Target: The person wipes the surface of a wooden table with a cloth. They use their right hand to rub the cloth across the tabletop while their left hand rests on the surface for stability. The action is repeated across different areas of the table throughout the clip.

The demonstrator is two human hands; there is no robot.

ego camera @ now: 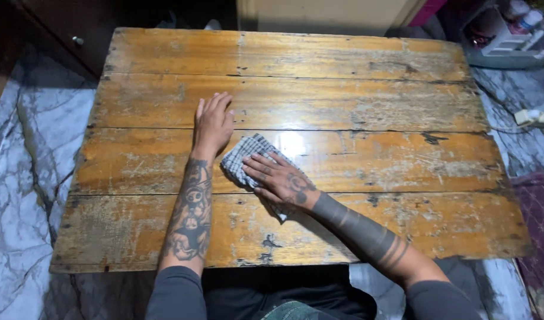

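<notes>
**A:** What is the person handling?

**B:** A small checked cloth (246, 159), grey and white, bunched up near the middle of the worn wooden tabletop (355, 101). It looks light, soft and limp, so it would likely fold or slide under any push and has no firm edge to grip. Pressing down on top with a flat palm, or pinching a fold, seems the sensible way to hold it.

**A:** And the right hand?

**B:** The right hand (281, 182) lies on the near right part of the cloth, fingers spread and nearly straight, pressing it to the wood rather than closing around it. Part of the cloth peeks out under the wrist.

**A:** The left hand?

**B:** The left hand (213, 123) rests flat on the bare boards just left of and beyond the cloth, fingers extended and together, holding nothing. It sits close beside the cloth's far left corner; whether it touches is hard to tell.

**A:** Anything else around?

**B:** Marble-patterned floor (23, 178) on both sides, and a white power strip (536, 117) far right.
</notes>
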